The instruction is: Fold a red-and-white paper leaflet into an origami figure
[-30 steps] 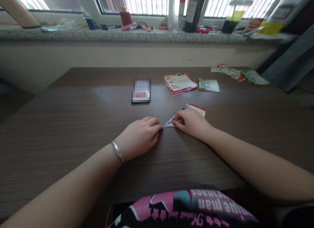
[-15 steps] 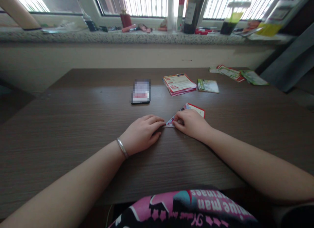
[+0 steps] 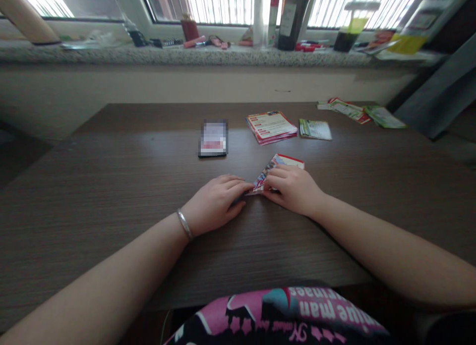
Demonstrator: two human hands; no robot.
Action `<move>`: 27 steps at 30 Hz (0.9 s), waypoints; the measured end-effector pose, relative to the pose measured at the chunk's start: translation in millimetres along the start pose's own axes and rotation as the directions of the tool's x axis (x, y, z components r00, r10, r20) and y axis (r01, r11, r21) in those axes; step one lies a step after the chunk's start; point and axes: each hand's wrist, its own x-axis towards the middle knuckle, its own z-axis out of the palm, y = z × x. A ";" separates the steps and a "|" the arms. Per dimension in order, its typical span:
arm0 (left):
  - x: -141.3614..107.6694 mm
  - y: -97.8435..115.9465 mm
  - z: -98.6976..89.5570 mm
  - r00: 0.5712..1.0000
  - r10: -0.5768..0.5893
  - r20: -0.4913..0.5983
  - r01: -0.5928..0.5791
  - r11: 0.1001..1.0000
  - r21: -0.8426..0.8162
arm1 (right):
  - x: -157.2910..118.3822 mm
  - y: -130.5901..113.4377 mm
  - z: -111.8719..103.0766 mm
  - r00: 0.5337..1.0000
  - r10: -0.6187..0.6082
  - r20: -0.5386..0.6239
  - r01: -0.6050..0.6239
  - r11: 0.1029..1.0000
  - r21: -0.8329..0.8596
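A folded, printed paper [image 3: 270, 169] with a red edge lies on the brown table [image 3: 122, 186], partly covered by my right hand [image 3: 293, 189]. The fingers of that hand are curled and pinch the paper near its lower edge. My left hand [image 3: 221, 201], with a silver bangle at the wrist, rests palm down on the table. Its fingertips touch the paper's left tip, and its thumb is apart from the fingers.
Behind the paper are a stack of printed sheets [image 3: 272, 127] and a small green-white packet [image 3: 315, 130]. A phone [image 3: 213, 139] lies to their left. More leaflets [image 3: 385, 117] lie far right. Bottles and small items stand on the stone sill [image 3: 167, 57].
The paper has turned slightly and shifted left, and its lower edge is now a little raised. My right hand has changed its hold and moved slightly. My left fingertips reach a little further right.
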 end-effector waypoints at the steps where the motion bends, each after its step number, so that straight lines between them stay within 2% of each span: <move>1: -0.1 -0.2 -0.5 1.000 0.014 0.004 -0.014 1.000 0.012 | -0.5 -0.7 -0.3 1.000 -0.017 0.021 0.017 1.000 -0.001; 6: -2.7 -1.0 -0.9 0.998 0.041 0.037 -0.043 0.998 0.046 | -3.4 -0.5 -3.0 0.991 -0.062 0.121 0.047 0.992 0.117; 10: -4.4 0.2 -1.6 0.995 0.060 0.078 -0.065 0.996 0.062 | -2.2 1.7 -5.6 0.986 0.004 0.164 -0.041 0.974 0.223; 16: -3.1 7.7 -7.0 0.993 0.018 0.120 -0.029 0.995 0.097 | 2.9 6.0 -1.2 0.975 0.118 0.190 -0.169 0.945 0.280; 23: -1.3 19.3 -5.0 0.989 -0.065 0.132 0.041 0.983 0.178 | 8.4 15.5 9.0 0.959 0.187 0.214 -0.248 0.918 0.311; 27: 0.2 25.4 -4.3 0.982 -0.120 0.148 0.083 0.968 0.236 | 12.9 13.3 10.1 0.958 0.219 0.183 -0.253 0.949 0.188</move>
